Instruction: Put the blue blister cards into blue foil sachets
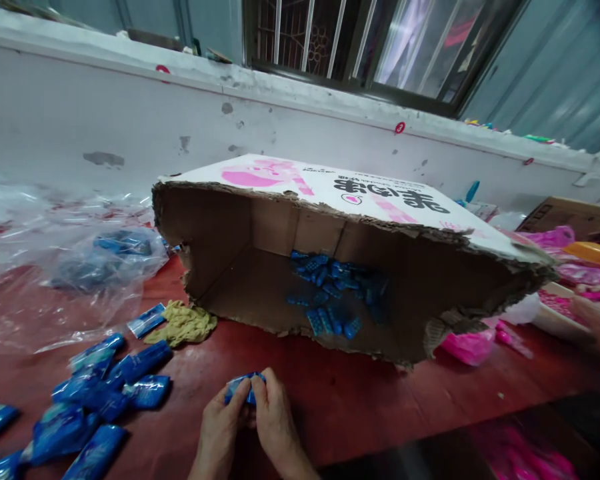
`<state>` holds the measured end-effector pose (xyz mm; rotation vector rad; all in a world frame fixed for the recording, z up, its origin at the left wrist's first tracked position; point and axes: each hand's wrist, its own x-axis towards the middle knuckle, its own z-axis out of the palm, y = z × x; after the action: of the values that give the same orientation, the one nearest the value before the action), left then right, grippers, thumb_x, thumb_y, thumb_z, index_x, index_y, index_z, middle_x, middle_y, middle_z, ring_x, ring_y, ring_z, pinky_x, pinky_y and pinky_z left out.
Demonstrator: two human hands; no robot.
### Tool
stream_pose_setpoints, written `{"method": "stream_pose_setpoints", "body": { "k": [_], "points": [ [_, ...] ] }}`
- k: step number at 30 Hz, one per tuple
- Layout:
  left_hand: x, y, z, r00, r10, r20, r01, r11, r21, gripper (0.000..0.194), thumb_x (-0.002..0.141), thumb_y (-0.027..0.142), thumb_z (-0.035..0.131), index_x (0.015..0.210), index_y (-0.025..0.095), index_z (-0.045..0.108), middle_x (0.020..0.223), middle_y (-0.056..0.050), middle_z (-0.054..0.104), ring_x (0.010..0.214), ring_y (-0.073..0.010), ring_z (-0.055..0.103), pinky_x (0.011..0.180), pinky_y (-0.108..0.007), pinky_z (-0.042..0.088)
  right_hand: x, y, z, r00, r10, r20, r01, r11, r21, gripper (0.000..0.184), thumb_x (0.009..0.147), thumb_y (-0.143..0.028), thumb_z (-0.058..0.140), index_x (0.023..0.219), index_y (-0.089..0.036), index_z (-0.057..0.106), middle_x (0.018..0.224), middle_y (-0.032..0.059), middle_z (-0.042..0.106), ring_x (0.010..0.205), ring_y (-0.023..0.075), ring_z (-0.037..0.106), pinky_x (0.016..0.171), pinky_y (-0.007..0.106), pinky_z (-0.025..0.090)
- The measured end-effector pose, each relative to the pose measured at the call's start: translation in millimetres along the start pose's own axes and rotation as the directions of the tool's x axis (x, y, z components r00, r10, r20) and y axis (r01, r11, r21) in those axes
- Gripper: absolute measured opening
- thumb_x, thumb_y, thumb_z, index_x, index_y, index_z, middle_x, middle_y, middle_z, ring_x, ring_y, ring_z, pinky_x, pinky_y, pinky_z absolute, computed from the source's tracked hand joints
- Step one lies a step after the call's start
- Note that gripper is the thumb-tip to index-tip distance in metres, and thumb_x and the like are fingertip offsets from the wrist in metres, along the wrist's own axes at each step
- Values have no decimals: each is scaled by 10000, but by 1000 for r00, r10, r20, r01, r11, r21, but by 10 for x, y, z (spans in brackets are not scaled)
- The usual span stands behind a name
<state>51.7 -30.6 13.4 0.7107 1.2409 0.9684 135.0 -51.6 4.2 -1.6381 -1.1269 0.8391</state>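
Both my hands meet over the red tabletop in front of a torn cardboard box. My left hand (pixel 223 419) and my right hand (pixel 274 412) pinch a small blue packet (pixel 246 387) between thumbs and fingers; most of it is covered by them. To the left lies a loose pile of shiny blue packets (pixel 100 387). Beyond it sits a crumpled yellowish-green lump (pixel 184 323), with one flat blue packet (pixel 147 320) beside it. The cardboard box (pixel 230 280) lies on its side, its ragged opening facing me, with several small blue pieces (pixel 330 280) inside.
Clear plastic bags (pixel 70 287) spread over the table's left side. At the right, another person's hand (pixel 597 327) is by a tray with pink items (pixel 560 303). Pink bags (pixel 473 343) lie right of the box. A white wall (pixel 180 127) stands behind.
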Motion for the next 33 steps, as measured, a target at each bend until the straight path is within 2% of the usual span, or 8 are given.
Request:
{"method": "stream_pose_setpoints", "body": {
  "k": [4, 8, 12, 18, 22, 27, 30, 33],
  "points": [
    [24, 53, -61, 964, -160, 211, 192, 972, -139, 414, 436, 464, 763, 590, 124, 584, 444, -7, 580, 360, -101, 481, 340, -206, 362, 112, -128, -220, 984, -90, 152, 108, 988, -110, 270, 864, -286, 396, 625, -194, 481, 534, -56, 486, 501, 96, 492, 466, 176, 356],
    [27, 67, -169, 963, -219, 160, 245, 955, -167, 394, 426, 397, 795, 580, 141, 538, 398, 10, 554, 338, -87, 471, 320, -177, 345, 516, -286, -477, 932, -247, 264, 338, 854, -396, 124, 815, -228, 519, 741, -198, 613, 705, -30, 637, 673, 108, 594, 608, 174, 428],
    [-35, 49, -256, 962, -243, 122, 264, 943, -202, 370, 498, 398, 768, 604, 161, 505, 385, 17, 545, 334, -94, 476, 308, -170, 345, 1170, -315, -654, 974, -209, 86, 224, 838, -498, 317, 802, -121, 511, 1113, -172, 544, 1195, 126, 531, 1135, 230, 459, 899, 350, 358],
    [-144, 129, -363, 939, -312, 147, 343, 892, -294, 271, 652, 378, 676, 630, 162, 514, 414, 16, 551, 339, -92, 498, 312, -161, 365, 1750, -152, -712, 995, -70, 73, 95, 892, -441, 233, 754, -164, 608, 986, -148, 592, 1043, 101, 608, 1039, 247, 530, 889, 427, 371],
    [-145, 149, -378, 918, -387, 81, 388, 844, -370, 207, 725, 316, 621, 642, 155, 521, 417, 16, 549, 343, -82, 507, 330, -152, 395, 1556, -191, -666, 992, -100, 81, 119, 952, -283, 332, 749, -222, 599, 1072, -178, 536, 1021, 103, 621, 1003, 240, 562, 826, 369, 430],
    [-110, 64, -345, 935, -344, 82, 347, 849, -398, 167, 756, 289, 587, 681, 148, 540, 427, 10, 558, 359, -89, 518, 339, -160, 418, 800, -230, -551, 979, -86, 185, 77, 996, 54, 345, 874, -403, 307, 1135, -194, 393, 922, 69, 659, 596, 141, 628, 466, 278, 523],
    [-120, 30, -316, 944, -311, 111, 329, 864, -380, 168, 722, 284, 625, 676, 147, 541, 433, 6, 561, 366, -95, 521, 341, -165, 417, 406, -204, -468, 946, -34, 323, -182, 768, 614, 352, 790, -422, 503, 1061, -209, 432, 948, 75, 658, 550, 133, 616, 395, 250, 512],
    [-135, 19, -298, 951, -281, 132, 310, 879, -362, 193, 695, 307, 651, 676, 146, 544, 436, 5, 561, 374, -97, 520, 342, -166, 409, 223, -168, -392, 930, -5, 366, -285, 619, 732, 372, 739, -367, 602, 1042, -201, 465, 979, 77, 651, 548, 127, 617, 380, 231, 517]
  ]
}}
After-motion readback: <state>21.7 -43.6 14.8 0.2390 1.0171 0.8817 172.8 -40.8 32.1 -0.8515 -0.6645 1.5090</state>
